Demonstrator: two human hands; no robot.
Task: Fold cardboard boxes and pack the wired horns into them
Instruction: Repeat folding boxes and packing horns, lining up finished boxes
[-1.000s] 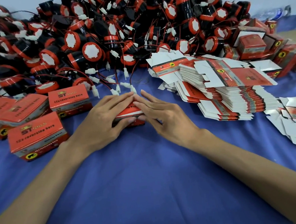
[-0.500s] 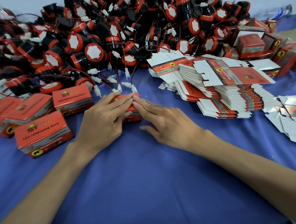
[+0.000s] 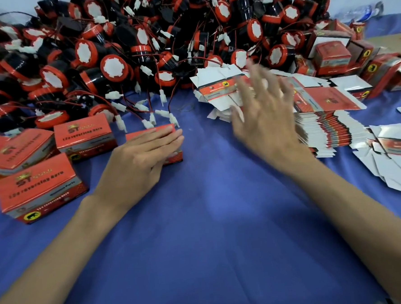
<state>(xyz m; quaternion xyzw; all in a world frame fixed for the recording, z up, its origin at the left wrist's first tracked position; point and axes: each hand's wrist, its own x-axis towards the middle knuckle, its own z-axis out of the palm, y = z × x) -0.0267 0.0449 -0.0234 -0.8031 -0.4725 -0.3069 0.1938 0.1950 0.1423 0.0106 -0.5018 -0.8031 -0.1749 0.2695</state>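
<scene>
— Blue cloth (image 3: 200, 234) across the whole work surface, pale wall along 12 o'clock. Location of stock?
— Heaped from 10 to 1 o'clock: wired horns (image 3: 114, 67), black bodies with red rims. Red leads ending in white connectors (image 3: 147, 124), trailing down onto the cloth.
— Location of cartons?
— Stacked at 2 o'clock: flat box blanks (image 3: 329, 129). Scattered at 3 o'clock: loose blanks (image 3: 392, 163). Grouped behind the stack, toward 1 to 2 o'clock: folded boxes (image 3: 331, 58). Set down at 9 o'clock: finished boxes (image 3: 39, 185), red lettered faces up.
— Carton in work?
— Near centre, slightly toward 10 o'clock: closed box (image 3: 174, 158), just beside the finished boxes. Connectors lying at its far edge; touching or not, cannot tell.
— State of left hand (image 3: 143, 160)?
— Laid palm-down on the closed box, fingers straight and together, pointing toward 2 o'clock. Covers most of the lid. No curl, no grip.
— State of right hand (image 3: 265, 122)?
— Raised at 1 o'clock over the near end of the flat box blanks, fingers spread wide, holding nothing. Motion-blurred; contact with the stack not determinable.
</scene>
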